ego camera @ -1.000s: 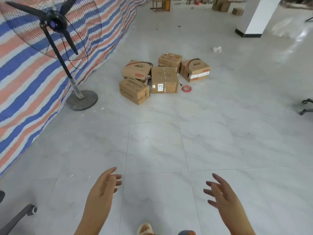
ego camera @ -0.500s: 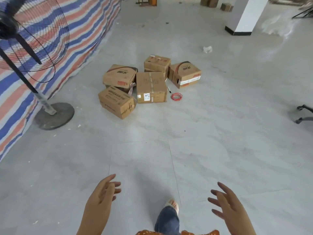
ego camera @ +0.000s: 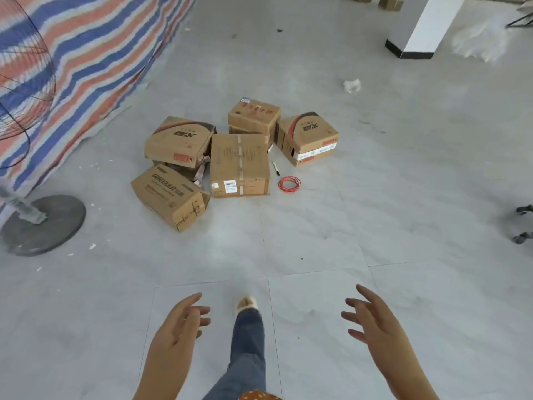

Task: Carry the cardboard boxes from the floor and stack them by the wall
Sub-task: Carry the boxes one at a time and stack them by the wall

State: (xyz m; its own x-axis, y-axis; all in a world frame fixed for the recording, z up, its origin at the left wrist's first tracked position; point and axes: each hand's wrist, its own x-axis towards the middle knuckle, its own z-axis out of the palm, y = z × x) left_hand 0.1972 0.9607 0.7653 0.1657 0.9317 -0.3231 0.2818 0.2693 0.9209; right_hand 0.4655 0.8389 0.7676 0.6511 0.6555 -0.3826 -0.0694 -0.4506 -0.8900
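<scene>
Boxes point(ego camera: 239, 164) clustered, one half-hidden beneath another, fan point(ego camera: 26, 82) cropped, blurred.

There is only the one view, from a wide-angle camera on the person's head, looking forward and steeply down across the tiled floor point(ego camera: 317, 232). Nearest the lens, at the bottom edge, sit the left hand point(ego camera: 176, 327) and right hand point(ego camera: 372, 321) with a jeans-clad leg point(ego camera: 248, 342) between them, while the cluster of cardboard boxes point(ego camera: 239, 163) lies farther off at mid-frame. The striped tarp point(ego camera: 86, 59) bends along the left edge and a white pillar point(ego camera: 424, 27) leans at the top right.
</scene>
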